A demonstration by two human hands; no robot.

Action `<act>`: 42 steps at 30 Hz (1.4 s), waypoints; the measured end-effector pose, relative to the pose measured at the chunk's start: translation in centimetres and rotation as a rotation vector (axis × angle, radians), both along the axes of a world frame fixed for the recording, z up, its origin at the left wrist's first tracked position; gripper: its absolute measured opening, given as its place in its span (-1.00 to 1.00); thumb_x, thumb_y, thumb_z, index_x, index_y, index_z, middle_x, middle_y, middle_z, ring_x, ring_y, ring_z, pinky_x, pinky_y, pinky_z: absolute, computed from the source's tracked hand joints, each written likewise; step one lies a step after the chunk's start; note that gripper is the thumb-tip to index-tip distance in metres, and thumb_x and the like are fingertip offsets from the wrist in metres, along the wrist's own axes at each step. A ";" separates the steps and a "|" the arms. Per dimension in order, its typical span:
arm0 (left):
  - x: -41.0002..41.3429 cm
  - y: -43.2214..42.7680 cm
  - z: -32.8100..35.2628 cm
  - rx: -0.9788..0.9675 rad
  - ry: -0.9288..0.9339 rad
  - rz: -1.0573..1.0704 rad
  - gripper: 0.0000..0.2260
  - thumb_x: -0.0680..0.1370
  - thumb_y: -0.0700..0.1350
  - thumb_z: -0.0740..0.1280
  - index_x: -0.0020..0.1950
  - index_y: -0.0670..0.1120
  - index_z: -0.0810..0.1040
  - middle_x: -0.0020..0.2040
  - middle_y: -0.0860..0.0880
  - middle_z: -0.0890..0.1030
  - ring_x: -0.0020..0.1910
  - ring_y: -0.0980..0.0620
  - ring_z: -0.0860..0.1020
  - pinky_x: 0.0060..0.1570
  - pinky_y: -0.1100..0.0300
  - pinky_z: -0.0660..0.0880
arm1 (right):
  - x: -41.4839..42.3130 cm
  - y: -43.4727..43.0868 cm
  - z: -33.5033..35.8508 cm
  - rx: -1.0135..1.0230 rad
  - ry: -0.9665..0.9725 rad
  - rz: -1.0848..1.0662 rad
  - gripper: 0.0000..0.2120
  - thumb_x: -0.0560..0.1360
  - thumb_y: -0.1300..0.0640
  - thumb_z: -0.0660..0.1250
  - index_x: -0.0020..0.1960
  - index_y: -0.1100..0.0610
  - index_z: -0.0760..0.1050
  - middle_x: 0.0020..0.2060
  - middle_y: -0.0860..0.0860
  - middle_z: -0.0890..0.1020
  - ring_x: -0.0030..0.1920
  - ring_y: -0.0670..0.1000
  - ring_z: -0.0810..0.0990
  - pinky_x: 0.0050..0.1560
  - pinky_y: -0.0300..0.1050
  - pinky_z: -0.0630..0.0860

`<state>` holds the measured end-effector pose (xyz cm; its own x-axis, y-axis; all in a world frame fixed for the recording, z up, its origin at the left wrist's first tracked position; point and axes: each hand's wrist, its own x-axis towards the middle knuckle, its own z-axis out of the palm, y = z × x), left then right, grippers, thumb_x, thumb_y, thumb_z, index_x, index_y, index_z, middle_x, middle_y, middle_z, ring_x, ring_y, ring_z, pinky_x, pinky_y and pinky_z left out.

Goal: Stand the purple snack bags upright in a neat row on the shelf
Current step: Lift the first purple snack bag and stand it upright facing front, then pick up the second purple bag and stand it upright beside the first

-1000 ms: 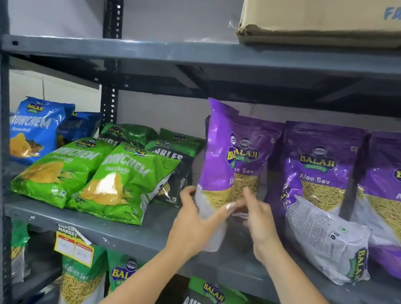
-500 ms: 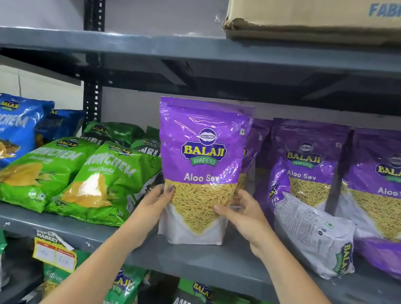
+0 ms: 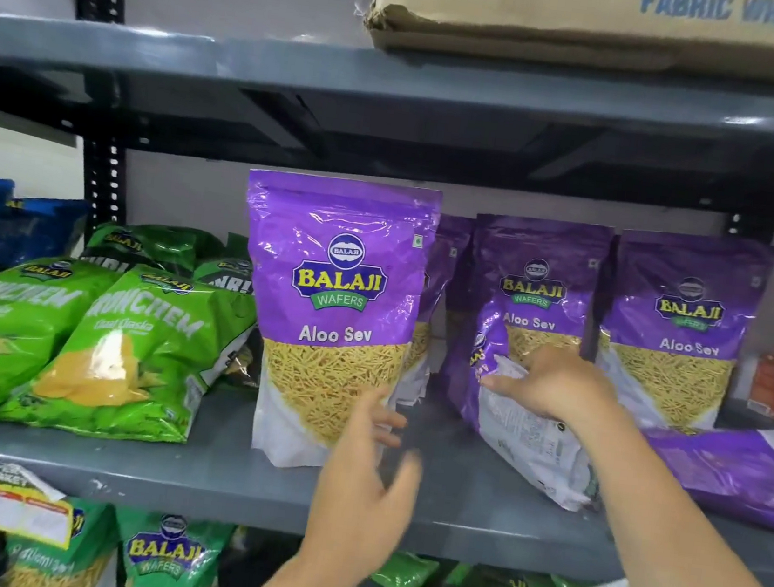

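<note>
Purple snack bags fill the right half of the grey shelf (image 3: 206, 481), and the head view is the only one we have. One upright bag (image 3: 333, 316) stands at the front, just right of the green chip bags (image 3: 124, 349), its flat white base on the shelf and its label facing us. Our left hand (image 3: 364, 481) is spread loosely in front of its lower right corner, fingers apart and gripping nothing; whether a fingertip touches the bag we cannot tell through the blur. Our right hand (image 3: 554, 387) rests on a slumped bag (image 3: 529, 432) that leans forward with its printed back showing; the fingers lie over its top edge, but we cannot tell whether they have closed on it. Behind it two more bags stand upright, and a fallen bag (image 3: 738, 473) lies flat at the right.

We judge these pouches light, soft and crinkly, with a slick film that could slide under flat fingers. Their loose filling will shift and make them sag. We would pinch the slumped one at its stiff top seal, steady a side, and settle its gusseted base flat beside the standing one.
</note>
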<state>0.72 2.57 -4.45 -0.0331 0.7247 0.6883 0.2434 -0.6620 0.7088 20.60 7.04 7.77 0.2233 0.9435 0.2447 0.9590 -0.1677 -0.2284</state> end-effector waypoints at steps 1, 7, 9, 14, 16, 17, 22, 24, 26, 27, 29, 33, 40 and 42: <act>1.3 0.4 0.2 -0.088 -0.026 -0.064 -0.52 0.49 -0.19 0.35 0.31 0.17 0.30 0.07 0.11 0.54 -0.01 0.12 0.57 -0.08 0.38 0.46 | 0.4 -0.1 -0.1 0.043 0.050 0.023 -0.51 0.41 -0.32 0.29 -0.14 0.14 0.50 -0.18 0.04 0.59 -0.09 0.12 0.58 -0.14 -0.07 0.47; 7.4 4.3 2.9 -0.754 -0.598 -0.347 -0.66 0.60 -0.23 0.25 0.37 -0.12 0.34 0.04 -0.06 0.50 -0.07 0.07 0.50 0.00 0.16 0.50 | 3.2 -2.0 -1.5 0.454 0.372 0.115 -0.73 0.39 -0.14 0.44 -0.32 0.04 0.60 -0.51 -0.05 0.48 -0.43 -0.03 0.46 -0.41 -0.12 0.29; 9.0 5.5 3.5 -0.816 -0.585 -0.336 -0.64 0.65 -0.09 0.18 0.44 -0.11 0.32 0.13 -0.06 0.47 -0.03 0.07 0.48 0.15 0.12 0.44 | 4.3 -2.6 -2.0 0.569 0.529 0.150 -0.75 0.38 -0.11 0.46 -0.19 0.09 0.68 -0.42 0.03 0.63 -0.36 0.06 0.58 -0.30 -0.06 0.44; 13.3 7.3 5.3 -0.831 -0.530 -0.380 -0.49 0.61 0.23 0.10 0.39 -0.07 0.45 0.30 -0.06 0.58 0.26 -0.09 0.54 0.37 -0.04 0.39 | 6.3 -3.5 -3.3 0.754 0.922 0.328 -0.94 0.41 0.02 0.46 -0.22 -0.05 0.70 -0.25 0.15 0.73 -0.28 0.07 0.66 -0.15 0.04 0.56; 14.4 7.4 6.0 -0.750 -0.602 -0.389 -0.55 0.62 0.18 0.12 0.29 -0.10 0.52 0.23 -0.08 0.63 0.22 -0.11 0.58 0.33 -0.09 0.45 | 6.7 -3.5 -4.0 0.763 1.011 0.388 -0.92 0.44 0.05 0.44 -0.18 0.03 0.69 -0.20 0.19 0.73 -0.24 0.04 0.63 -0.15 0.01 0.54; 14.7 7.3 6.3 -0.689 -0.643 -0.347 -0.59 0.63 0.14 0.13 0.23 -0.13 0.54 0.16 -0.09 0.66 0.15 -0.10 0.60 0.26 -0.06 0.50 | 6.8 -3.5 -4.2 0.756 1.061 0.411 -0.92 0.46 0.07 0.43 -0.15 0.05 0.68 -0.19 0.18 0.73 -0.22 0.05 0.65 -0.14 0.03 0.56; 13.9 6.3 7.0 -0.259 -0.587 -0.021 -0.74 0.63 0.04 0.21 -0.07 -0.12 0.54 -0.20 -0.03 0.61 -0.24 0.01 0.52 -0.14 0.08 0.45 | 7.3 -2.4 -3.7 0.689 1.468 0.458 -0.88 0.49 0.18 0.37 -0.03 0.09 0.67 -0.05 0.08 0.74 0.03 0.13 0.66 0.12 0.04 0.55; 13.8 5.7 6.9 -0.153 -0.548 0.036 -0.77 0.62 0.02 0.22 -0.12 -0.09 0.51 -0.31 0.05 0.52 -0.33 0.06 0.45 -0.19 0.09 0.40 | 7.3 -2.0 -2.7 0.675 1.590 0.507 -0.81 0.54 0.16 0.32 0.08 0.16 0.64 0.00 0.13 0.73 0.05 0.14 0.67 0.14 0.05 0.55; 13.7 5.4 6.9 -0.115 -0.558 0.064 -0.77 0.62 0.02 0.23 -0.09 -0.11 0.53 -0.30 0.04 0.52 -0.32 0.04 0.44 -0.16 0.05 0.42 | 7.3 -1.5 -1.9 0.690 1.564 0.531 -0.81 0.56 0.17 0.28 0.07 0.20 0.62 -0.07 0.10 0.74 -0.06 0.09 0.70 0.07 0.05 0.60; 13.7 5.3 6.8 -0.100 -0.576 0.067 -0.77 0.62 0.02 0.23 -0.05 -0.12 0.54 -0.26 0.01 0.55 -0.29 0.03 0.46 -0.13 0.04 0.45 | 7.4 -1.2 -1.7 0.698 1.541 0.537 -0.82 0.57 0.18 0.27 0.04 0.20 0.62 -0.13 0.08 0.75 -0.12 0.07 0.71 0.03 0.04 0.61; 13.7 5.2 6.7 -0.067 -0.609 0.072 -0.74 0.61 0.04 0.24 0.03 -0.14 0.54 -0.21 -0.01 0.56 -0.27 0.04 0.47 -0.10 0.07 0.47 | 7.4 -0.7 -1.6 0.707 1.528 0.541 -0.83 0.58 0.20 0.25 -0.02 0.19 0.63 -0.20 0.05 0.76 -0.19 0.03 0.72 -0.02 0.01 0.62; 13.8 5.5 6.0 -0.043 -0.592 0.090 -0.79 0.63 0.10 0.16 -0.08 0.04 0.48 -0.26 0.06 0.50 -0.34 0.15 0.43 -0.17 0.13 0.40 | 7.3 0.2 -2.6 0.691 1.536 0.547 -0.83 0.56 0.18 0.28 0.00 0.19 0.63 -0.08 0.13 0.73 -0.06 0.12 0.68 0.14 0.11 0.54; 12.8 6.1 3.9 0.133 -0.087 0.061 -0.12 0.42 0.41 0.21 0.55 -0.03 -0.01 0.45 0.09 0.14 0.47 0.10 0.18 0.49 -0.02 0.15 | 7.7 1.1 -3.3 0.441 1.791 0.540 -0.30 0.50 -0.39 -0.05 0.12 0.10 0.60 0.02 0.10 0.72 0.10 0.12 0.65 0.11 0.05 0.50; 12.4 6.2 4.1 0.097 0.119 0.127 -0.13 0.42 0.41 0.22 0.55 0.08 -0.11 0.55 0.03 0.04 0.55 -0.03 0.10 0.51 -0.25 0.00 | 7.6 1.1 -3.9 0.379 1.813 0.500 -0.36 0.54 -0.35 -0.07 0.18 0.08 0.54 0.08 0.12 0.68 0.15 0.15 0.60 0.14 0.04 0.47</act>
<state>13.11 8.80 -0.38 -0.0342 0.6503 0.7589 0.4073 -0.6844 0.6047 28.22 8.11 3.91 0.1750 0.9542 0.2425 -0.4963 0.2983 -0.8153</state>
